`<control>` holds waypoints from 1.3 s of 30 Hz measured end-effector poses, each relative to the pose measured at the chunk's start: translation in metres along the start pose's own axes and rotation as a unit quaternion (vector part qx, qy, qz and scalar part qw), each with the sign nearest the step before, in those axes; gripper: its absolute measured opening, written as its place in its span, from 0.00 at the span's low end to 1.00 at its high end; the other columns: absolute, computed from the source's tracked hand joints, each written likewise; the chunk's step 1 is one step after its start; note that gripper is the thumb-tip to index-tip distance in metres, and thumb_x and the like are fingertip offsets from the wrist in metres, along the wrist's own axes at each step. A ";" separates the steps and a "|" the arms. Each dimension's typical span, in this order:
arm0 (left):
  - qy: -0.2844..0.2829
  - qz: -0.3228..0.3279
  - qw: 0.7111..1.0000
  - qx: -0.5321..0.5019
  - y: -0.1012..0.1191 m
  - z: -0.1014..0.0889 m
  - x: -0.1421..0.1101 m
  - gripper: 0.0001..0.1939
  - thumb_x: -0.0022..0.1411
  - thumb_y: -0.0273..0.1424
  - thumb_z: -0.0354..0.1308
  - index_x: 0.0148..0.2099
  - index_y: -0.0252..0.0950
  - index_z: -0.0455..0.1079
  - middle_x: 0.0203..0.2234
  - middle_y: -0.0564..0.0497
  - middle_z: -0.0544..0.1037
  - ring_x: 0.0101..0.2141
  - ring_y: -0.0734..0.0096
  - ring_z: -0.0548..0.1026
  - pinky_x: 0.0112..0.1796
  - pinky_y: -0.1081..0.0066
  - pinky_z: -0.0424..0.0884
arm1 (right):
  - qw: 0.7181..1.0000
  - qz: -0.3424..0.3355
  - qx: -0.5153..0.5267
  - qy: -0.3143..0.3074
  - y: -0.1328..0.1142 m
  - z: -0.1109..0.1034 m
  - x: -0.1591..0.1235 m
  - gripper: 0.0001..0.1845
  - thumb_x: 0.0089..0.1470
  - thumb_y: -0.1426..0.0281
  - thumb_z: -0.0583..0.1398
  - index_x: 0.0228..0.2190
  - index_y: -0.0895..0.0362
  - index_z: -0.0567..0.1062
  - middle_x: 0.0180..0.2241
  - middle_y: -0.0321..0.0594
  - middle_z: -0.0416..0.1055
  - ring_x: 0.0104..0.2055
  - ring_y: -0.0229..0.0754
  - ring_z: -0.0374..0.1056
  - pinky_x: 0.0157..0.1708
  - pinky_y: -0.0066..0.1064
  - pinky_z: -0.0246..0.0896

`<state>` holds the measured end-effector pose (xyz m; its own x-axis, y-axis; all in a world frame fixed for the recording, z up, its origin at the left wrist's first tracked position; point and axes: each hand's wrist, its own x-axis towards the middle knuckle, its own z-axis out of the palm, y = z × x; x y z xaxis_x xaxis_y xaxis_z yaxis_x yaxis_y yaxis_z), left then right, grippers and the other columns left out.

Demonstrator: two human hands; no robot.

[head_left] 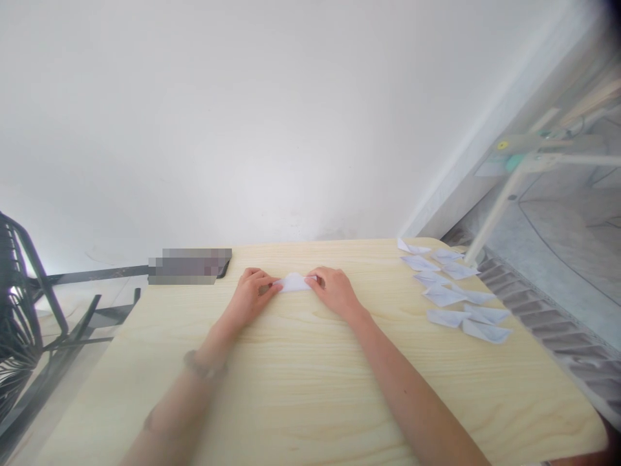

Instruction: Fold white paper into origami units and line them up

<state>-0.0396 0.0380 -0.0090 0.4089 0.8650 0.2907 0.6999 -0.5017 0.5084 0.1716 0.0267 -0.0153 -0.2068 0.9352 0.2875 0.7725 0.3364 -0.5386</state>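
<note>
A small folded piece of white paper (295, 283) lies near the far middle of the wooden table (301, 388), its top edge rising to a low point. My left hand (252, 291) pinches its left end between thumb and fingers. At the right end, the thumb and fingers of my right hand (336, 291) are closed on the paper too. Both hands rest low, close to the tabletop. The corners of the paper are hidden behind my fingertips.
Several folded white paper shapes (444, 296) lie in rows along the table's right side. A dark flat object (189, 266), blurred out, sits at the far left corner. A white wall stands behind; a black chair (29, 304) is left, a white metal frame (499, 200) right.
</note>
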 end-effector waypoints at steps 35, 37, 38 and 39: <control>-0.031 0.110 0.992 0.061 0.012 0.001 -0.002 0.12 0.58 0.34 0.49 0.43 0.41 0.68 0.40 0.48 0.72 0.45 0.64 0.65 0.45 0.62 0.60 | 0.994 -0.095 -0.041 0.028 -0.001 0.002 -0.004 0.10 0.52 0.64 0.55 0.33 0.50 0.76 0.35 0.39 0.67 0.37 0.39 0.59 0.38 0.32 0.56; -0.021 0.107 0.992 0.066 0.011 0.003 -0.002 0.11 0.59 0.34 0.49 0.42 0.39 0.68 0.39 0.48 0.72 0.44 0.64 0.66 0.45 0.63 0.61 | 0.993 -0.105 -0.048 0.031 -0.003 0.002 -0.004 0.10 0.52 0.64 0.54 0.32 0.50 0.76 0.34 0.38 0.67 0.37 0.39 0.59 0.38 0.32 0.55; -0.017 0.110 0.992 0.067 0.010 0.004 -0.002 0.11 0.59 0.34 0.49 0.42 0.39 0.68 0.38 0.47 0.72 0.44 0.65 0.66 0.44 0.63 0.62 | 0.992 -0.108 -0.051 0.032 -0.004 0.002 -0.003 0.11 0.52 0.64 0.54 0.32 0.51 0.76 0.34 0.38 0.67 0.37 0.39 0.58 0.38 0.32 0.55; -0.013 0.115 0.991 0.068 0.009 0.004 -0.002 0.10 0.59 0.33 0.48 0.41 0.38 0.68 0.38 0.47 0.73 0.44 0.65 0.67 0.44 0.63 0.62 | 0.992 -0.110 -0.052 0.035 -0.004 0.002 -0.003 0.11 0.52 0.63 0.54 0.32 0.51 0.76 0.34 0.38 0.68 0.37 0.39 0.58 0.38 0.32 0.55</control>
<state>-0.0311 0.0317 -0.0084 0.5810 0.7280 0.3639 0.6584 -0.6832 0.3158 0.1680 0.0225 -0.0154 -0.3386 0.8293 0.4446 0.7721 0.5149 -0.3724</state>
